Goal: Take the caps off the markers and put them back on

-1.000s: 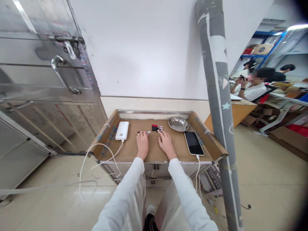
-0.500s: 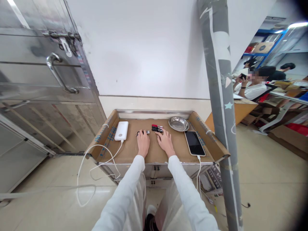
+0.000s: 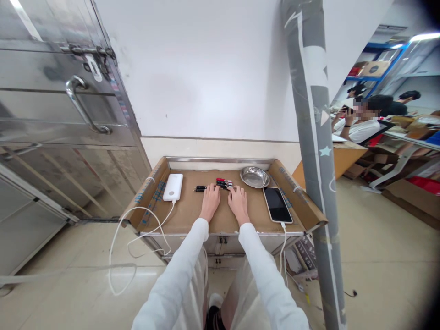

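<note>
Both of my hands rest side by side on a cardboard-lined tray table (image 3: pixel 192 213). My left hand (image 3: pixel 211 201) lies flat with fingers stretched forward, its tips at a small cluster of black and red markers (image 3: pixel 224 183). My right hand (image 3: pixel 238 202) also lies flat with fingers extended, its tips just below the same markers. One black marker (image 3: pixel 200 188) lies alone to the left of my left hand. Neither hand holds anything.
A white power bank (image 3: pixel 173 187) with a trailing white cable sits at the left. A round metal dish (image 3: pixel 255 177) and a dark phone (image 3: pixel 277 204) lie at the right. A grey patterned roll (image 3: pixel 314 137) leans right of the table. Metal cabinet at left; people sit far right.
My left hand has slid right, off the lone black marker and toward the marker cluster. My right hand has shifted slightly, so both hands now lie close together.
</note>
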Available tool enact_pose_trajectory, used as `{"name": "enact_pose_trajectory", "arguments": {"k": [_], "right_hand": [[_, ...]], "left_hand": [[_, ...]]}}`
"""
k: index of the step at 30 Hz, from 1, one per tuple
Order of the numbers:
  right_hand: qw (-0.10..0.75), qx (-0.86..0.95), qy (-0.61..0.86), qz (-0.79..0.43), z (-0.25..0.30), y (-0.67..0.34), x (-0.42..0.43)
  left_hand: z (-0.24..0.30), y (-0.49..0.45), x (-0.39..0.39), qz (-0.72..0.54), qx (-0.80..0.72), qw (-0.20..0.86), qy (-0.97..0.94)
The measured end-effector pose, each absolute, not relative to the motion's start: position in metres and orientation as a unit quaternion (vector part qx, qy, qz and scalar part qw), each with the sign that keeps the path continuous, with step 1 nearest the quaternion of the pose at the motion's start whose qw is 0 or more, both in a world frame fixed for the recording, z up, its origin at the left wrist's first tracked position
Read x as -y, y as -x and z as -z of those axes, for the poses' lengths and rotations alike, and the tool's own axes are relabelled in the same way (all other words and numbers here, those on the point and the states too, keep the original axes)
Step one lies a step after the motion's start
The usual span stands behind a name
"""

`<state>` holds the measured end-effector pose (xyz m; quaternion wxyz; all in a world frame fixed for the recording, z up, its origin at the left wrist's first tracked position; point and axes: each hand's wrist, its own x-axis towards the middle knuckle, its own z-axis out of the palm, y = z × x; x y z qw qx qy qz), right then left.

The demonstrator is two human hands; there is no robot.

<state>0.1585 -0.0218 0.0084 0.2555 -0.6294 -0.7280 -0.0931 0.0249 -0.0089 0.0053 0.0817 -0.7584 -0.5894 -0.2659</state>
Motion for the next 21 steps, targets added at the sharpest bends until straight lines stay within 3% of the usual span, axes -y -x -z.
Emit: {"name": "enact_pose_trajectory", "arguments": {"k": [9,21], "right_hand": [[0.237,0.721,0.642,0.106,-0.008,-0.16,0.021],[0.243,0.72,0.646,0.068,-0.004,-0.164,0.017]], "left_hand": [[-0.009,-0.034,-0.002,0.248,0.58,0.049,0.775],[0.0,-0.027,-0.008,0.323,0.494,-0.092,0.802]]}}
